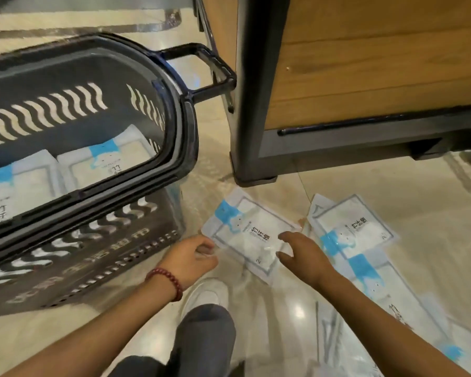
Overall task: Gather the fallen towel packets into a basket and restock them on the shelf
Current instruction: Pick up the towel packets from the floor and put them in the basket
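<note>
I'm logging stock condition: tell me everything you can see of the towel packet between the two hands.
The towel packet is a flat clear plastic pouch holding folded white cloth, with a blue band at its far corner, a thin grey border and dark printed characters. It lies skewed over the glossy floor near the foot of the shelf unit. The left hand appears to pinch its near-left edge; the right hand spreads over its right edge.

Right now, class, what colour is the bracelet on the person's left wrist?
The bracelet is dark red beads; the head view shows it best.
</note>
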`<act>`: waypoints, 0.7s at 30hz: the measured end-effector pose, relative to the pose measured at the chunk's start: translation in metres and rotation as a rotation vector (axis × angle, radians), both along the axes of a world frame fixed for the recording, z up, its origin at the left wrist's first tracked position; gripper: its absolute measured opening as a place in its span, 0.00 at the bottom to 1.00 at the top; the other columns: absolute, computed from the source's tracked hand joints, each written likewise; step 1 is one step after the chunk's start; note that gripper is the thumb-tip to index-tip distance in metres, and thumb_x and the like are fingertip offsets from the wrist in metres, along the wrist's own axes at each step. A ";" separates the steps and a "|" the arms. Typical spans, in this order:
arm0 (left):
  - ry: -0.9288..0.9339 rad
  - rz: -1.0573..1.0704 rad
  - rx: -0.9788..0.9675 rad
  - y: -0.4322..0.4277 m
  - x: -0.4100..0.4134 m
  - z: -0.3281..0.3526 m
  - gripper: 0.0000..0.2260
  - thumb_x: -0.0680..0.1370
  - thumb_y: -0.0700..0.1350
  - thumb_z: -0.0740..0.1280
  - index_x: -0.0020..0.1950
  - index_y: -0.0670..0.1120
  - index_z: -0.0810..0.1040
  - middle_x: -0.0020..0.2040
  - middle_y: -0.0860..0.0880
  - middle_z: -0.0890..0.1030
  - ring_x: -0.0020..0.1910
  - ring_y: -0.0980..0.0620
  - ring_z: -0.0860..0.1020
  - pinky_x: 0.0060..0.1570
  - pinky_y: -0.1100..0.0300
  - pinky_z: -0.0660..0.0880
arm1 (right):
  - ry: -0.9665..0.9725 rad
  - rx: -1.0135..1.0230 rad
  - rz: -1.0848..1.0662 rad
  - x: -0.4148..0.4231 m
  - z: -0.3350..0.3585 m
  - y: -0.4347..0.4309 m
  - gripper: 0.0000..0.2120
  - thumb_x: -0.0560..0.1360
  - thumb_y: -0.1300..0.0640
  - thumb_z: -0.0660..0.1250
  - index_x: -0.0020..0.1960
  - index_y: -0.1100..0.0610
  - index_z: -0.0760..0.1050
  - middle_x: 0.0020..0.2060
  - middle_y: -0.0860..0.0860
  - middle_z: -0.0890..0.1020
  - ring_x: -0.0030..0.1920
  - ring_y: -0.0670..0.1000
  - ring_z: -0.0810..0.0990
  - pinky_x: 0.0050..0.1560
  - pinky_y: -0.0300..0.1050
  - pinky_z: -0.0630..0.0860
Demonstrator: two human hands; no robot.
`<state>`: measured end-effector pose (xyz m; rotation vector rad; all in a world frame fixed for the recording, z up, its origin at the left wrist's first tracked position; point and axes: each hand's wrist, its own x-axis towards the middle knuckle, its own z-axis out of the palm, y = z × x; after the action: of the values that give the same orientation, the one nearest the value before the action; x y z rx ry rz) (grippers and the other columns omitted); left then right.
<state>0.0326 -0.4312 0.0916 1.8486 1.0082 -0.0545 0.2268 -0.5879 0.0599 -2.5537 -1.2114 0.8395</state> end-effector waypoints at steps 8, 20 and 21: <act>0.089 0.178 -0.137 0.022 0.036 -0.123 0.09 0.70 0.42 0.74 0.44 0.51 0.76 0.41 0.54 0.80 0.45 0.53 0.79 0.44 0.63 0.74 | -0.105 -0.009 -0.095 0.053 -0.105 0.042 0.32 0.71 0.48 0.71 0.68 0.62 0.63 0.64 0.59 0.70 0.64 0.57 0.68 0.60 0.45 0.66; 0.271 0.238 -0.105 0.027 0.029 -0.145 0.15 0.73 0.50 0.72 0.57 0.49 0.76 0.54 0.48 0.78 0.56 0.46 0.75 0.53 0.59 0.68 | -0.126 0.047 -0.300 0.039 -0.149 0.051 0.16 0.75 0.51 0.67 0.56 0.59 0.70 0.50 0.54 0.78 0.53 0.55 0.76 0.46 0.46 0.68; 0.262 0.260 -0.123 0.024 0.032 -0.145 0.17 0.72 0.51 0.71 0.59 0.49 0.75 0.54 0.49 0.78 0.55 0.48 0.75 0.49 0.59 0.68 | -0.027 0.146 -0.361 0.036 -0.145 0.045 0.11 0.77 0.53 0.65 0.55 0.59 0.71 0.48 0.53 0.78 0.51 0.55 0.76 0.42 0.44 0.68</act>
<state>0.0650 -0.4068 -0.0530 1.6127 1.3898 -0.2022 0.2628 -0.5426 -0.0851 -2.5567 -0.7490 0.6133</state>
